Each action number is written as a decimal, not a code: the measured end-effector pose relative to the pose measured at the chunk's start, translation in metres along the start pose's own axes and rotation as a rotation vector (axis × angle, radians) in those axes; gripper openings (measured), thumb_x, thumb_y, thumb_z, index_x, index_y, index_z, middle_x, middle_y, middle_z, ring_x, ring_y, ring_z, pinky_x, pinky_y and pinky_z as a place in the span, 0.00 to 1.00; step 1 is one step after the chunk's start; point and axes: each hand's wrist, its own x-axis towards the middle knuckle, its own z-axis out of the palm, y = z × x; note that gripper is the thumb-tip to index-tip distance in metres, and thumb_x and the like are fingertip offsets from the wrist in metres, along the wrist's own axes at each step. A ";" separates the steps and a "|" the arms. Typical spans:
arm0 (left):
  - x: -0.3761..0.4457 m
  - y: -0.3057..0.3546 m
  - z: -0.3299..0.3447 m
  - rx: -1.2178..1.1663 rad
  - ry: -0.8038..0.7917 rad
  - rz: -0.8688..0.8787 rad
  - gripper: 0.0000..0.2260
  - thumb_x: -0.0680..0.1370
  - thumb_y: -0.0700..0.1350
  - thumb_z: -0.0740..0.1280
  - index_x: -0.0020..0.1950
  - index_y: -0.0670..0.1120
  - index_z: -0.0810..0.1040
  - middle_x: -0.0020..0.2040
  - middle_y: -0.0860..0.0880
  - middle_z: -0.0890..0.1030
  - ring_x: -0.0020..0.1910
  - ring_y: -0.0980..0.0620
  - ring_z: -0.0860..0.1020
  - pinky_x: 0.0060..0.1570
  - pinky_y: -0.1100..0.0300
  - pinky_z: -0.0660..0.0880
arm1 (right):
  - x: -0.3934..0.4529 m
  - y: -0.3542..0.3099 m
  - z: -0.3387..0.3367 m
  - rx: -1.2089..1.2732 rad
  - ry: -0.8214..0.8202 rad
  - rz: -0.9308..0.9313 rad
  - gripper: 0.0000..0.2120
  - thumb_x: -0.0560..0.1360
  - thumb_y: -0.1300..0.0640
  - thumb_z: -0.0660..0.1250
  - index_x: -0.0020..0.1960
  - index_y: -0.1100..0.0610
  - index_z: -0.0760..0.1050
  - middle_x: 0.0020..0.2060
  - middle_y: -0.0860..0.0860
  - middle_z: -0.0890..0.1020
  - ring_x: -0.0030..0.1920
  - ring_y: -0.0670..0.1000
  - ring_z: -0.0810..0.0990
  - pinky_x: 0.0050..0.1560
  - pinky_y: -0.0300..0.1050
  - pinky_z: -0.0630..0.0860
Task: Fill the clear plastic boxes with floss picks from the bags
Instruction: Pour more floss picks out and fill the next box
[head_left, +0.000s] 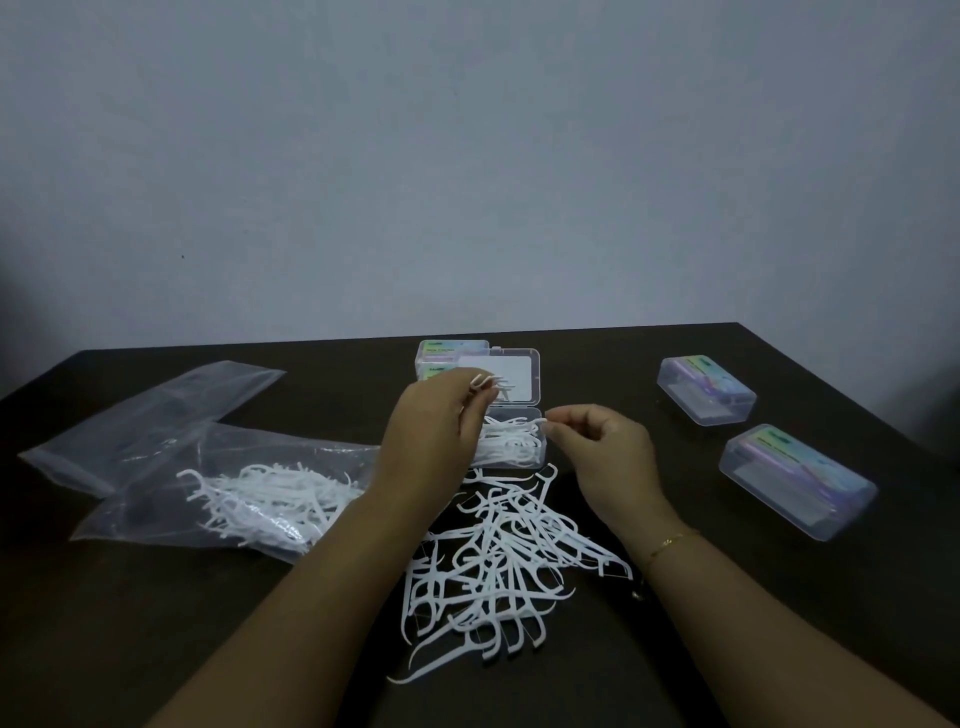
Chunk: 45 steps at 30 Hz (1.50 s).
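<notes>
A few picks are pinched in the left hand, directly over the open box just beneath its fingers, while the right hand, fingers loosely curled, possibly pinching one pick, is held beside the box's right end.

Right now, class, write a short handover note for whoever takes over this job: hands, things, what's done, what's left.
Left hand pinches a few floss picks above the open box.
Right hand is loosely curled, fingertips at the box's right edge; whether it pinches a pick is unclear.
The open box is partly filled.
Loose pile of picks lies just in front of it.
One bag on the left holds more picks; another bag looks empty.
Two closed boxes on the right, contents unclear.
Left: finish this box, empty the pile and bag.
</notes>
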 end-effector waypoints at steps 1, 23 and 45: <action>0.001 -0.001 0.000 0.007 0.006 0.009 0.08 0.79 0.43 0.65 0.53 0.42 0.81 0.49 0.45 0.83 0.47 0.48 0.80 0.49 0.55 0.76 | 0.001 0.002 0.001 -0.030 -0.037 0.001 0.06 0.75 0.62 0.68 0.47 0.53 0.81 0.45 0.49 0.83 0.47 0.46 0.81 0.48 0.35 0.76; -0.001 -0.019 0.009 0.387 -0.219 -0.044 0.15 0.79 0.55 0.62 0.65 0.54 0.76 0.61 0.55 0.79 0.54 0.55 0.73 0.52 0.61 0.56 | 0.007 0.011 0.002 -0.310 -0.092 -0.080 0.12 0.77 0.58 0.64 0.59 0.54 0.79 0.54 0.49 0.78 0.59 0.51 0.74 0.63 0.51 0.71; -0.005 -0.016 -0.003 0.487 -0.510 -0.060 0.20 0.81 0.52 0.52 0.74 0.56 0.64 0.71 0.56 0.67 0.68 0.55 0.61 0.62 0.54 0.54 | 0.004 0.007 0.001 -0.639 -0.306 -0.126 0.21 0.79 0.51 0.60 0.71 0.45 0.67 0.61 0.48 0.73 0.63 0.49 0.69 0.66 0.53 0.67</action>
